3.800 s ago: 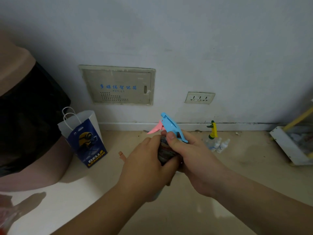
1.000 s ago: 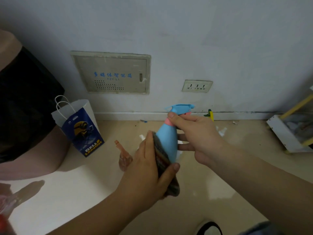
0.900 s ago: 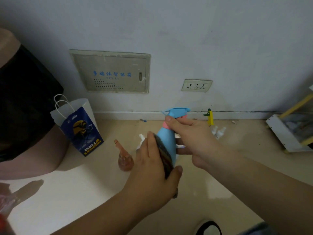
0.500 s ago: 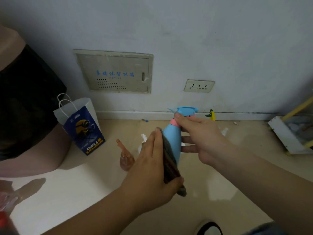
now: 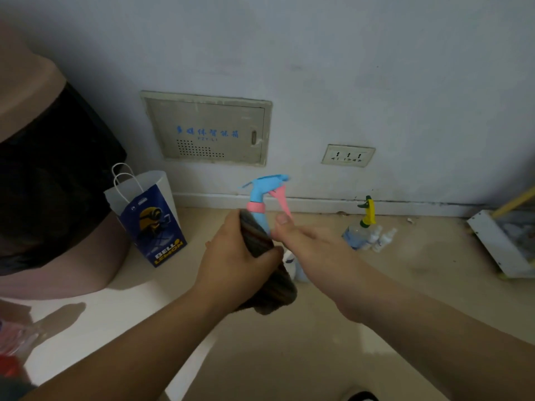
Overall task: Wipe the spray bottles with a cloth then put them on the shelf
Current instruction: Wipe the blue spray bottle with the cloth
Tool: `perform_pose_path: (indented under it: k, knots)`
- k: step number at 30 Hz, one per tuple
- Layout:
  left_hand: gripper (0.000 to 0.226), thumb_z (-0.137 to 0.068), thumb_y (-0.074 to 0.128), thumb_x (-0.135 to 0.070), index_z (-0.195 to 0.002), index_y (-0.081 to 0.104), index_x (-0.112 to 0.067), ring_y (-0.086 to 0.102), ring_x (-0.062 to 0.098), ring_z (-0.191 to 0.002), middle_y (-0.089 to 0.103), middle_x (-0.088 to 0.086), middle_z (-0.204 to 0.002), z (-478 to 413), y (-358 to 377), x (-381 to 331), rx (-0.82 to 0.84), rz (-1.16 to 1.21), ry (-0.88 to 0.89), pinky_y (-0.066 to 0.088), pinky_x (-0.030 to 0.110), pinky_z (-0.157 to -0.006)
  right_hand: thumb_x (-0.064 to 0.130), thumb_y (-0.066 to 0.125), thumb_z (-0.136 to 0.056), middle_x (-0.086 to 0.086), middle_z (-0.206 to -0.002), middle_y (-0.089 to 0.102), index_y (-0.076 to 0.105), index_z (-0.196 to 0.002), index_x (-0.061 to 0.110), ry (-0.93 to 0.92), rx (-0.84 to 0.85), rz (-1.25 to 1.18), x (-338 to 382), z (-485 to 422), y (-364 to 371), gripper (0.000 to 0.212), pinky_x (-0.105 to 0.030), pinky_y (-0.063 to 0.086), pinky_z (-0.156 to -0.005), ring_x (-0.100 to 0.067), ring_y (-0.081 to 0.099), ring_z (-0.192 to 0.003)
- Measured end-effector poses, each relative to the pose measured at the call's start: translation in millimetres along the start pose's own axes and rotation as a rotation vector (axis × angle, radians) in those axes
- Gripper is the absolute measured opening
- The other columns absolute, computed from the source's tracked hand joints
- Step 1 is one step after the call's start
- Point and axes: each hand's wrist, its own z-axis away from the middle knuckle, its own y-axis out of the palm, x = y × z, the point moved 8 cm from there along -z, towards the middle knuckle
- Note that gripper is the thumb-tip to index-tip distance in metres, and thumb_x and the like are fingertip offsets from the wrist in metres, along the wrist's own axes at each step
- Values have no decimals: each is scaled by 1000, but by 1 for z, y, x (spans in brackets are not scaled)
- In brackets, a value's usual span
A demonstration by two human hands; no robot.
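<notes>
Dim indoor light, soft shadows on floor (image 5: 318,357), wide-angle bending at edges, slight blur

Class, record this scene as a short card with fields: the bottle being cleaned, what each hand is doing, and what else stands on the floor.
Bottle in hand: blue spray bottle, pink collar and trigger, held upright
Left hand: grips a dark striped cloth wrapped around the bottle's body
Right hand: reaches to the bottle's neck, thumb beside the trigger; grip unclear
On the floor by the wall: yellow-topped spray bottle, small white bottles
Also there: paper bag, standing at left
</notes>
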Motion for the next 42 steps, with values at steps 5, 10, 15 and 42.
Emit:
perform_pose_path:
  k: [5, 10, 15, 42]
  knots:
    - [47, -80, 73, -53, -120, 51, -40, 68, -2, -89, 69, -14, -101, 2, -3, -14, 74, 131, -18, 61, 32, -83, 50, 49, -106, -3, -101, 81, 78, -107, 19, 111, -89, -112, -6, -7, -34, 43, -44, 61, -85, -23, 78, -95]
    - [44, -92, 50, -69, -94, 69, -30, 72, 5, -77, 75, -12, -83, 6, -10, -14, -60, 201, -89, 62, 45, -80, 68, 30, -104, -1, -130, 73, 68, -130, 48, 211, 251, -331, -19, -5, -3, 50, -59, 52, -104, -28, 69, -122]
    - [47, -98, 46, -61, -86, 74, -25, 74, 5, -74, 77, -11, -80, 3, -27, -6, -224, 349, -170, 63, 43, -81, 73, 30, -101, 4, -134, 70, 65, -132, 49, 205, 368, -344, -23, 2, 11, 53, -67, 47, -106, -24, 64, -127]
    - [48, -105, 39, -49, -107, 78, -20, 77, 23, -94, 79, 9, -104, 27, 3, -1, 103, 927, -559, 60, 43, -88, 39, 67, -98, -5, -134, 69, 67, -132, 37, 131, 365, -248, -16, -4, -3, 34, -67, 58, -89, -36, 66, -123]
